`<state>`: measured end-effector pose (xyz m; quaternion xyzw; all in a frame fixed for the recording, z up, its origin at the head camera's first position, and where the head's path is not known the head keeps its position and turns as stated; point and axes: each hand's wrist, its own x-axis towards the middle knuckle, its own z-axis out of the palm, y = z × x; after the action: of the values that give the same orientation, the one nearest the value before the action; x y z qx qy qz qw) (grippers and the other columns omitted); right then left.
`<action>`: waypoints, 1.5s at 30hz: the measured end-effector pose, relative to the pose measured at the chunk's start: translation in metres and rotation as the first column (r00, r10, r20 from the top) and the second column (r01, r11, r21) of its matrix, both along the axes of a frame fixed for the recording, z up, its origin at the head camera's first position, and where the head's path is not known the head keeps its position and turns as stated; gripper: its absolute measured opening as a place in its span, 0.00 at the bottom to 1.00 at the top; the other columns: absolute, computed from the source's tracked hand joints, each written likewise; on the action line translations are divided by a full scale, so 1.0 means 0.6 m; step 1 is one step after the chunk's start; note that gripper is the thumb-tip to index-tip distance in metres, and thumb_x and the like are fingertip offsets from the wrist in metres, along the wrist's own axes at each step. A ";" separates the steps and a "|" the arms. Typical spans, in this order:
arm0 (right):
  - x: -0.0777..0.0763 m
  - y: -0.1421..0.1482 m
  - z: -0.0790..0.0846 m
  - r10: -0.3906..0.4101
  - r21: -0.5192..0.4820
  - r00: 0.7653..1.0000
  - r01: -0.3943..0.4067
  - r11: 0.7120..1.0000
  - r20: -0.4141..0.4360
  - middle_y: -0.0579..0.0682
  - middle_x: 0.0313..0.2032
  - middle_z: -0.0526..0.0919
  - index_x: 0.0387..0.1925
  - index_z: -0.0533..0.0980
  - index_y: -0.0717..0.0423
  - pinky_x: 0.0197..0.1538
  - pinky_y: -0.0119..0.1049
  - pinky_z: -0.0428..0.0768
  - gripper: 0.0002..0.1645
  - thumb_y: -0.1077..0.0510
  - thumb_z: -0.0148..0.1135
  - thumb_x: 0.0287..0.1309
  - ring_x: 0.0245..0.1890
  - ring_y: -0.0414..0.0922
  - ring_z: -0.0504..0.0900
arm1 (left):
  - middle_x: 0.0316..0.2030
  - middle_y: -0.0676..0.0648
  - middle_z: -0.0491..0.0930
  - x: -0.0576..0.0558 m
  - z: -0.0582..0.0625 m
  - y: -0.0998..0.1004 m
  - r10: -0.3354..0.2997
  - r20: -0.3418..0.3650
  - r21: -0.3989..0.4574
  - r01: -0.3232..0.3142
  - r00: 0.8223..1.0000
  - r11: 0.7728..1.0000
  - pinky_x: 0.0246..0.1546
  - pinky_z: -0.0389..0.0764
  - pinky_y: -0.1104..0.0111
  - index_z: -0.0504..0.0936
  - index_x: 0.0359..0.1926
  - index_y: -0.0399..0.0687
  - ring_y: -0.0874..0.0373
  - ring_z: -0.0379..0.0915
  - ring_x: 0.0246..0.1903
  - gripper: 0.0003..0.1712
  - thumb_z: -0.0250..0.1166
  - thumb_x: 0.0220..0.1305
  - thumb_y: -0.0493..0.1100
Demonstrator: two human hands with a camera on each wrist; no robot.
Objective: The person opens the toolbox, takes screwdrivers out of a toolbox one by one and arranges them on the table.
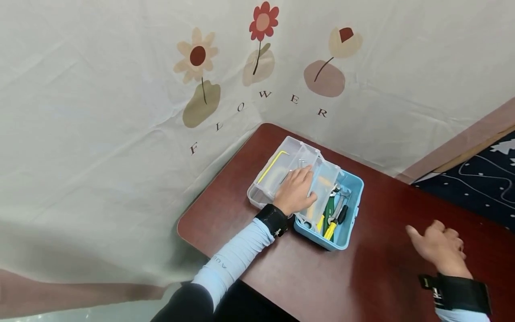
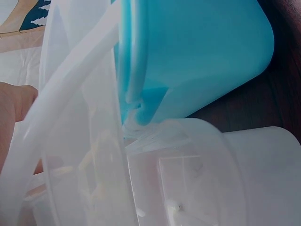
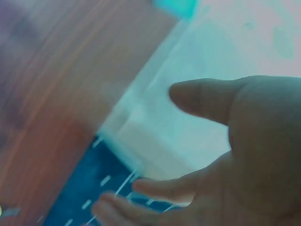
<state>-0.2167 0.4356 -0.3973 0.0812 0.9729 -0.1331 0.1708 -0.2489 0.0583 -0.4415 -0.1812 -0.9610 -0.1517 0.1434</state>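
Hovering my left hand point(image 1: 295, 191) over the translucent tray point(image 1: 333, 171); can't tell if fingers clamp it. Right hand point(image 1: 438, 249) free, digits apart. Tray overlaps the blue box point(image 1: 355, 197) of tools point(image 1: 331, 229) on the table point(image 1: 394, 205). Plastic looks light, slick, flexy: I'd take opposite rims. Loaded box likely heavier; support underneath.

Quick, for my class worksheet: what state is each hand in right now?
Left hand: at the clear plastic tray; whether it grips it cannot be told.
Right hand: open, holding nothing.
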 end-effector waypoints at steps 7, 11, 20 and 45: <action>0.010 -0.117 0.007 0.310 -0.141 0.896 -0.368 0.919 -0.320 0.73 0.57 0.68 0.66 0.59 0.72 0.43 0.58 0.80 0.43 0.39 0.50 0.67 0.51 0.65 0.73 | 0.73 0.45 0.59 0.004 0.002 0.007 0.019 0.026 -0.011 -0.018 1.000 1.000 0.72 0.61 0.59 0.66 0.68 0.41 0.52 0.57 0.71 0.36 0.56 0.63 0.53; 0.001 -0.162 -0.002 0.338 -0.167 0.897 -0.393 0.904 -0.285 0.67 0.54 0.75 0.65 0.62 0.69 0.41 0.50 0.84 0.42 0.38 0.52 0.65 0.49 0.60 0.79 | 0.73 0.45 0.59 0.004 0.000 0.012 0.017 0.026 -0.015 -0.016 1.000 1.000 0.72 0.61 0.59 0.66 0.68 0.42 0.52 0.57 0.71 0.36 0.55 0.63 0.54; -0.023 -0.206 -0.026 0.352 -0.119 0.922 -0.373 0.920 -0.162 0.55 0.20 0.65 0.29 0.71 0.64 0.21 0.35 0.67 0.18 0.52 0.54 0.65 0.19 0.47 0.68 | 0.73 0.45 0.59 0.004 0.004 0.024 0.020 0.011 -0.028 -0.019 1.000 0.999 0.72 0.61 0.58 0.66 0.67 0.42 0.50 0.58 0.71 0.36 0.56 0.62 0.54; -0.047 -0.397 -0.047 0.368 0.090 0.930 -0.364 0.927 -0.027 0.53 0.25 0.82 0.34 0.81 0.58 0.30 0.41 0.75 0.16 0.48 0.62 0.61 0.24 0.47 0.77 | 0.73 0.43 0.57 0.015 0.017 -0.054 0.051 0.035 0.066 -0.054 0.998 0.996 0.72 0.59 0.55 0.66 0.67 0.39 0.48 0.56 0.71 0.36 0.56 0.61 0.51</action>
<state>-0.2452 0.1974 -0.4256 -0.0974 0.9791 -0.0599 0.1680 -0.2400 0.0261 -0.4313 -0.1485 -0.9622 -0.1828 0.1371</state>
